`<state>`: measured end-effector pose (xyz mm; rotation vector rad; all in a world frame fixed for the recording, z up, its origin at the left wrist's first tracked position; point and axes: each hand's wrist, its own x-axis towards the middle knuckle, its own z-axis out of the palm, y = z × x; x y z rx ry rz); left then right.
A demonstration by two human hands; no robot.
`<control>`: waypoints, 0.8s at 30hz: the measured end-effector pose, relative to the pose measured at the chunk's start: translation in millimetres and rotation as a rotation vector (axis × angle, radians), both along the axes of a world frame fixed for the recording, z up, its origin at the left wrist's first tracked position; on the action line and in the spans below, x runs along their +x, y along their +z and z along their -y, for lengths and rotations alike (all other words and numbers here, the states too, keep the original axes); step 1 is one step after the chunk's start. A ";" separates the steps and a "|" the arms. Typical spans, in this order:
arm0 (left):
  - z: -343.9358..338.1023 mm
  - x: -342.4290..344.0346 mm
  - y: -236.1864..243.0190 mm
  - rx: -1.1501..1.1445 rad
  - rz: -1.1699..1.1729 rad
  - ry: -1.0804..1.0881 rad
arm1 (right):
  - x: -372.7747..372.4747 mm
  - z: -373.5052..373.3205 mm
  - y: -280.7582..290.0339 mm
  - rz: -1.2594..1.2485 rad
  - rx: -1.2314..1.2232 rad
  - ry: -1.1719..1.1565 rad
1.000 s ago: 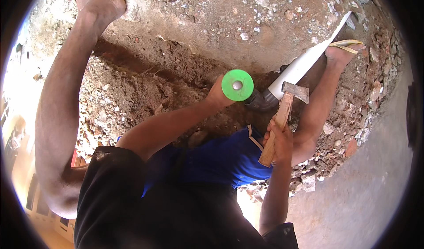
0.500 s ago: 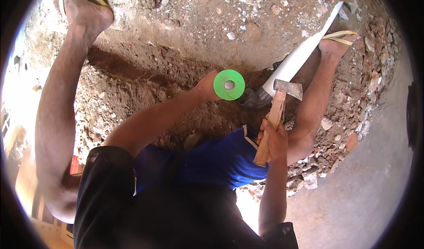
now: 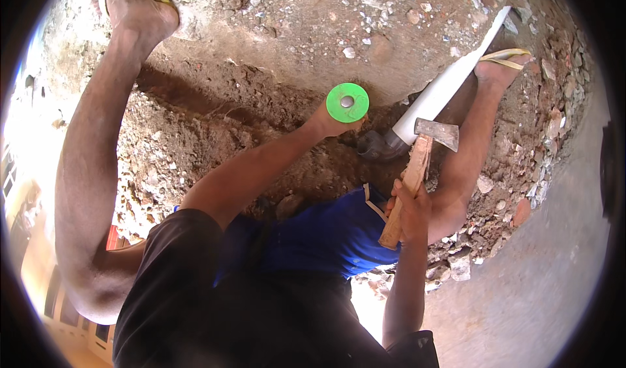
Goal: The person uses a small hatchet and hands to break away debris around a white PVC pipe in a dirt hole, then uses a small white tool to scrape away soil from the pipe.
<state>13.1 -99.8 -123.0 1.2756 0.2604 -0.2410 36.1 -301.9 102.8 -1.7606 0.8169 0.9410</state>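
Observation:
My left hand point(image 3: 331, 122) is closed around a chisel with a round green hand guard point(image 3: 357, 108); its metal striking end shows in the guard's middle. The shaft and tip are hidden beneath the guard. In my right hand point(image 3: 412, 213) is a hammer point(image 3: 409, 184), its rough wooden handle gripped near the lower part. The hammer's metal head point(image 3: 438, 133) is raised beside the white pipe point(image 3: 445, 91), to the right of the chisel. Between the two tools, a dark grey pipe elbow point(image 3: 379, 145) sits at the pipe's near end, down in the soil.
A narrow trench point(image 3: 186, 99) runs through brown soil from the left toward the elbow. My legs are spread, with a sandalled foot point(image 3: 134, 6) at far left and another point(image 3: 499, 73) beside the pipe. Stones and rubble point(image 3: 521, 166) border a smooth grey surface point(image 3: 521, 263) at right.
My left hand and the chisel have moved farther away and slightly right. The hammer stays raised in my right hand, shifted slightly right with the whole view.

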 end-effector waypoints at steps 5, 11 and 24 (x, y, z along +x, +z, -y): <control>-11.6 -8.7 10.2 -0.151 -0.067 0.056 | 10.3 -16.9 11.0 0.187 -0.083 0.196; -4.6 -23.7 6.3 -0.286 0.029 0.221 | 40.6 -60.2 34.7 0.399 -0.023 0.550; 4.5 -43.7 -4.5 -0.321 0.006 0.238 | 78.6 -163.4 53.8 0.868 0.096 0.958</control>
